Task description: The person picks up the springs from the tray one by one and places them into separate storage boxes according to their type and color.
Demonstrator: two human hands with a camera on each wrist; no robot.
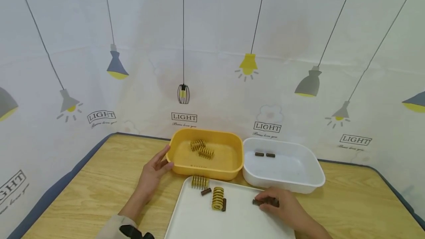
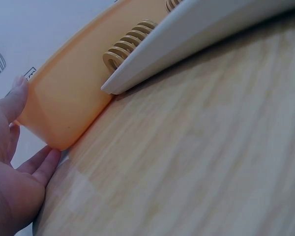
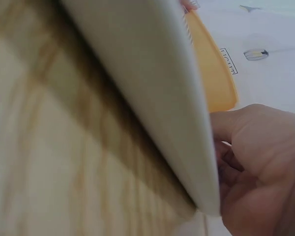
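My left hand (image 1: 152,174) rests against the left end of a yellow plastic bin (image 1: 232,158), fingers fairly straight along its wall. In the left wrist view, fingertips touch the bin's (image 2: 73,98) side and lower edge. Over the right part of a white tray (image 1: 242,224), my right hand (image 1: 282,204) pinches a small dark coil spring (image 1: 257,202) between thumb and finger. In the right wrist view the tray's edge (image 3: 152,73) hides those fingertips. Also on the tray lie large yellow springs (image 1: 217,198), (image 1: 200,182) and small dark springs (image 1: 206,191), (image 1: 224,204).
Two large yellow springs (image 1: 202,149) lie in the yellow bin. Beside it, a white bin (image 1: 299,187) holds two small dark springs (image 1: 265,155). The bins stand behind the tray on a wooden table (image 1: 126,161), before a lamp-patterned curtain (image 1: 212,47).
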